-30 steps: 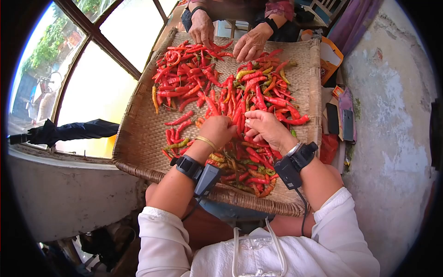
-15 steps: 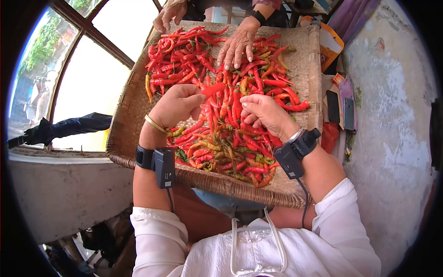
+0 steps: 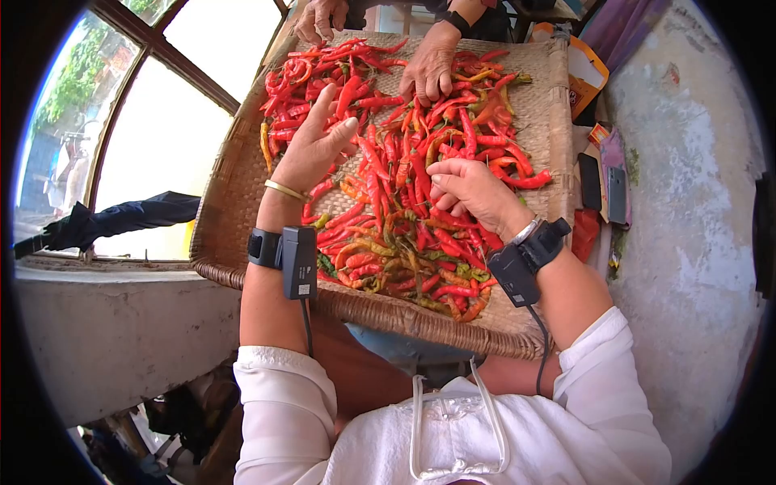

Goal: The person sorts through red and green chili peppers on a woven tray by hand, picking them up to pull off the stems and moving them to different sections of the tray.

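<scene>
Red chili peppers [image 3: 380, 174], some green and yellowish, lie in piles in a large woven basket tray [image 3: 533, 299]. My left hand [image 3: 311, 149] is over the left side, fingers stretched out and thumb apart, holding nothing. Just beyond its fingers a red chili pepper [image 3: 347, 95] shows above the upper left pile. My right hand [image 3: 477, 194] is above the middle pile, its thumb and forefinger pinched together and the other fingers curled. Whatever is in that pinch, if anything, is too small to make out.
Another person's hand [image 3: 428, 69] reaches into the peppers from the far side, and their other hand [image 3: 322, 18] is at the far left rim. A folded dark umbrella [image 3: 137, 217] lies by the window. Two phones [image 3: 616, 196] rest at the right beside the wall [image 3: 687, 242].
My left hand has let go of a red chili pepper, moved up and left, and opened. My right hand stays pinched in nearly the same place. The other person's hand has curled its fingers.
</scene>
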A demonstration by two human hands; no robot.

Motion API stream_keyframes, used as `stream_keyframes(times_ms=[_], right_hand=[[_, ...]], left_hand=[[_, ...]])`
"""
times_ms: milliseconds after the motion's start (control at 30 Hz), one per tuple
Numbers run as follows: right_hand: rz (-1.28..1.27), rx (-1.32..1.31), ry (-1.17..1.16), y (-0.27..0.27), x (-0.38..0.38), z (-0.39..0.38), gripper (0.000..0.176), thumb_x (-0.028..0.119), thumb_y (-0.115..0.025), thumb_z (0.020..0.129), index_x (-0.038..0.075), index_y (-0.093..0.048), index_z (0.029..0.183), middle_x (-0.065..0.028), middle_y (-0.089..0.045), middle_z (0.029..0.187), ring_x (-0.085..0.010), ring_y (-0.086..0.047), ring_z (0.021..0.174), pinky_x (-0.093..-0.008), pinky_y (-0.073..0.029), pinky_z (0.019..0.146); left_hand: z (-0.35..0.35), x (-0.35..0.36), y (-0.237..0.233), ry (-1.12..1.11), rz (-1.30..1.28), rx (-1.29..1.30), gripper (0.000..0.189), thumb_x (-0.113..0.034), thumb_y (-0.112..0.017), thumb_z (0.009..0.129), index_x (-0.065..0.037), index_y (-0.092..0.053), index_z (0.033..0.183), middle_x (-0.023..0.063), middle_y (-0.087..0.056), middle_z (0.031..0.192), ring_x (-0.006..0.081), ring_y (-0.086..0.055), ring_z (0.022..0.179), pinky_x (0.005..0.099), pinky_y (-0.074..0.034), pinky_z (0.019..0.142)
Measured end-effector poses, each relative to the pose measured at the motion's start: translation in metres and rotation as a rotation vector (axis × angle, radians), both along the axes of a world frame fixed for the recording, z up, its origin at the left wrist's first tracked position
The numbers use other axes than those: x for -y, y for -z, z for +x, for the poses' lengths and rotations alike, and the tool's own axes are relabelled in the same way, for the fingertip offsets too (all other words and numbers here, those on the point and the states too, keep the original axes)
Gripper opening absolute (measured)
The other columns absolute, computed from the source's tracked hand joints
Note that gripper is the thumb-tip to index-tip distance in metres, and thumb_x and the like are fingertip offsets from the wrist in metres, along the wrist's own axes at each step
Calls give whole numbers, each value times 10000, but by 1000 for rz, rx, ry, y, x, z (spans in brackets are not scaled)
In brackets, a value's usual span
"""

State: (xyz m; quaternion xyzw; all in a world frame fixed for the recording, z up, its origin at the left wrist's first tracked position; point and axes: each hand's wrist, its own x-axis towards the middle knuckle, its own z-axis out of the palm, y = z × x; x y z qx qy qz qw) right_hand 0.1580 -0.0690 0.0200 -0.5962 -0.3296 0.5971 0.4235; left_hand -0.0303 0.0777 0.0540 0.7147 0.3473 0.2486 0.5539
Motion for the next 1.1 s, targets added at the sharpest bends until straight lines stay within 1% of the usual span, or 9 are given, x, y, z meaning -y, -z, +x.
stream_keyframes(times_ms=[167, 333, 500, 633, 733, 767, 833, 933, 1100], right_hand=[[20, 83, -4, -1, 0, 1, 289, 207, -508, 833, 1, -531, 1034, -6, -567, 760, -61, -532, 614, -206, -418, 512], [68, 215, -95, 8, 0, 1, 252, 166, -527, 824, 9, -548, 1021, -15, -582, 775, -57, -528, 612, -190, -431, 527], [198, 541, -245, 11, 4, -1, 226, 201, -607, 720, 24, -623, 860, -131, -622, 770, -220, -599, 735, -318, -459, 680], [207, 631, -298, 12, 3, 0, 248, 222, -608, 711, 29, -620, 867, -150, -619, 800, -269, -595, 781, -350, -456, 710], [234, 804, -359, 10, 4, -2, 261, 240, -615, 707, 35, -613, 869, -161, -615, 825, -299, -584, 812, -372, -451, 738], [234, 803, -360, 11, 4, -3, 261, 240, -615, 707, 35, -613, 869, -161, -615, 825, -299, -584, 812, -372, -451, 738], [212, 934, -454, 13, 5, -3, 258, 242, -625, 697, 41, -605, 858, -162, -610, 834, -316, -576, 831, -387, -447, 754], [261, 1051, -484, 18, 9, -4, 240, 229, -636, 682, 51, -603, 841, -152, -611, 832, -318, -577, 837, -398, -446, 756], [153, 1100, -710, -1, 10, -7, 228, 182, -625, 678, 67, -604, 874, -146, -607, 821, -306, -580, 835, -406, -455, 720]], left_hand=[[14, 19, 25, 425, 264, -537, 269, -274, -578, 790, -33, -617, 906, 129, -626, 792, 226, -598, 705, 323, -471, 637], [20, 55, 52, 526, 566, -1012, 260, -308, -605, 694, -122, -621, 876, 114, -621, 790, 293, -593, 769, 396, -468, 687], [24, 56, 35, 600, 540, -1012, 184, -186, -554, 709, -111, -642, 853, 122, -627, 818, 290, -598, 791, 382, -475, 696], [5, 32, 21, 632, 424, -692, 159, -134, -537, 697, -64, -647, 788, 117, -627, 720, 244, -613, 714, 350, -479, 634], [0, 16, 9, 382, 123, -506, 150, -87, -572, 709, 35, -608, 788, 89, -605, 652, 146, -587, 576, 267, -463, 544], [1, 12, 5, 243, -57, -421, 223, -97, -577, 752, 41, -578, 926, 54, -604, 708, 108, -560, 601, 242, -452, 530], [8, 9, 10, -113, -90, -30, 313, -121, -573, 794, -5, -519, 1079, -6, -572, 743, 63, -513, 587, 184, -419, 517], [21, 16, 19, -248, 81, 55, 397, -144, -578, 805, -17, -466, 1164, -7, -578, 788, 71, -519, 624, 193, -424, 527], [16, 43, 35, 488, 375, -557, 161, -149, -610, 736, -30, -618, 845, 96, -616, 692, 163, -593, 619, 284, -463, 567]])
